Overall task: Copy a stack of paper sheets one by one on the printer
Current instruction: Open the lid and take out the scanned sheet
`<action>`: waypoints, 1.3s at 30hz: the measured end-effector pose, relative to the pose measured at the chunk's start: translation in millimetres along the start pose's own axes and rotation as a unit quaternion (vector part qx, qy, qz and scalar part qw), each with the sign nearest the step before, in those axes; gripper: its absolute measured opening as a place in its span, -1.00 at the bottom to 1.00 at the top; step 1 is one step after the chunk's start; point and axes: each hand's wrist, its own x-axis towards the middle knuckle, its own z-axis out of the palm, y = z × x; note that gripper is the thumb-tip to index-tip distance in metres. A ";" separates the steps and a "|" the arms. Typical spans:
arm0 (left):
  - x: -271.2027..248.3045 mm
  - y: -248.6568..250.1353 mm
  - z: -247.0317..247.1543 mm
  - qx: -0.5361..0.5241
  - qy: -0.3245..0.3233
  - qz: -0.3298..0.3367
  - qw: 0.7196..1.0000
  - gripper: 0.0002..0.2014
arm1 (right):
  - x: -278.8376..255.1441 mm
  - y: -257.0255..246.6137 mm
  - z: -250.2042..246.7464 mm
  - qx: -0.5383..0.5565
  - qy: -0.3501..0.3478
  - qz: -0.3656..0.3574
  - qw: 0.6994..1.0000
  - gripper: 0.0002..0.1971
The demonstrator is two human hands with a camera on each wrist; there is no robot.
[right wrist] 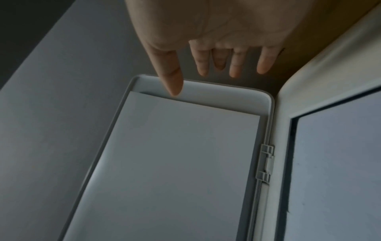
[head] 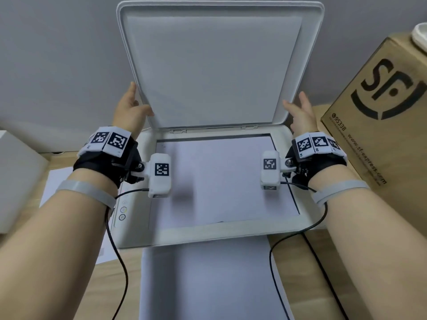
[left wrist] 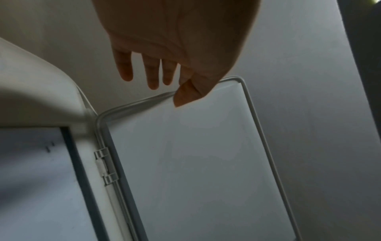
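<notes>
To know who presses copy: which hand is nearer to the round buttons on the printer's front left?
Left. The left hand is at the lid's left edge, above the buttons; the right hand is across the printer.

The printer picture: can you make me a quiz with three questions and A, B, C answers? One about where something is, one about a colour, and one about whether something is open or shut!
1. Where is the cardboard box?
A. To the right of the printer
B. On the scanner glass
C. Under the lid

2. What colour is the scanner lid?
A. Black
B. White
C. Red

3. How is the scanner lid?
A. Shut flat
C. Taken off
B. Raised open

Answers:
1. A: the cardboard box stands beside the printer on its right.
2. B: the scanner lid is white inside and around its rim.
3. B: it stands up on its hinges, with a paper sheet showing on the glass, the left hand at its left edge and the right hand near its right edge.
</notes>
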 end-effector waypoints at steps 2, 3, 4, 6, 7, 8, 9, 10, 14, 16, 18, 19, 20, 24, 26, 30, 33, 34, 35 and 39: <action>-12.1 -6.4 -0.2 0.011 0.009 -0.015 1.000 -0.27 | -20.6 2.5 -7.8 -0.013 -0.003 0.016 1.000 -0.36; -21.2 -10.8 -1.2 0.020 0.009 -0.019 1.000 -0.29 | -31.3 3.7 -11.9 -0.030 -0.005 0.021 0.999 -0.38; -31.5 -15.6 -2.5 0.031 0.007 -0.020 0.999 -0.30 | -40.5 6.6 -15.0 -0.048 -0.007 0.026 0.999 -0.41; -52.8 -26.4 -6.5 0.066 -0.008 -0.028 0.997 -0.32 | -56.3 15.1 -19.6 -0.082 -0.006 0.028 0.996 -0.47; -62.8 -33.2 -9.0 0.093 -0.024 -0.035 0.995 -0.34 | -62.8 20.2 -21.6 -0.098 -0.004 0.027 0.995 -0.47; -73.0 -39.4 -10.5 0.128 -0.049 -0.040 0.990 -0.33 | -68.2 26.0 -23.8 -0.118 -0.003 0.025 0.993 -0.47; -82.1 -46.5 -11.9 0.165 -0.076 -0.039 0.983 -0.30 | -74.2 31.1 -25.8 -0.147 -0.005 0.025 0.989 -0.47; -91.2 -51.5 -12.5 0.209 -0.105 -0.032 0.972 -0.27 | -80.2 36.6 -28.3 -0.181 -0.010 0.025 0.983 -0.47; -120.8 -66.5 -3.0 0.418 -0.178 0.016 0.891 -0.33 | -102.6 60.2 -37.5 -0.288 -0.041 -0.005 0.957 -0.44; -129.0 -70.7 1.6 0.474 -0.180 0.022 0.861 -0.33 | -110.2 69.1 -39.3 -0.340 -0.065 -0.015 0.938 -0.39; -131.7 -74.1 0.9 0.504 -0.177 0.017 0.845 -0.35 | -113.6 74.2 -39.4 -0.393 -0.092 -0.015 0.915 -0.31; -131.7 -76.8 -0.3 0.509 -0.179 0.015 0.842 -0.36 | -114.8 75.7 -39.2 -0.417 -0.104 -0.015 0.903 -0.28; -132.0 -78.6 -1.6 0.512 -0.182 0.017 0.839 -0.36 | -115.5 77.1 -38.8 -0.440 -0.113 -0.016 0.891 -0.25; -133.8 -83.7 -5.2 0.519 -0.184 0.029 0.834 -0.32 | -118.4 81.1 -38.2 -0.514 -0.120 -0.038 0.848 -0.20; -133.8 -83.9 -5.8 0.516 -0.179 0.025 0.837 -0.29 | -117.3 81.2 -37.9 -0.528 -0.101 -0.051 0.842 -0.19; -134.0 -83.2 -4.3 0.501 -0.157 0.019 0.851 -0.26 | -117.0 78.7 -33.3 -0.496 -0.058 -0.040 0.866 -0.18; -132.8 -84.8 -3.7 0.499 -0.155 0.017 0.853 -0.25 | -117.1 71.2 -31.3 -0.411 -0.057 -0.018 0.910 -0.18; -132.3 -85.3 -4.0 0.499 -0.155 0.016 0.853 -0.25 | -117.1 68.4 -31.3 -0.388 -0.059 -0.008 0.920 -0.19; -131.8 -85.5 -4.0 0.497 -0.155 0.015 0.853 -0.26 | -117.2 65.7 -31.5 -0.362 -0.054 0.004 0.931 -0.19; -131.4 -85.9 -3.8 0.492 -0.155 0.013 0.856 -0.27 | -117.6 63.1 -33.5 -0.188 0.020 0.075 0.979 -0.26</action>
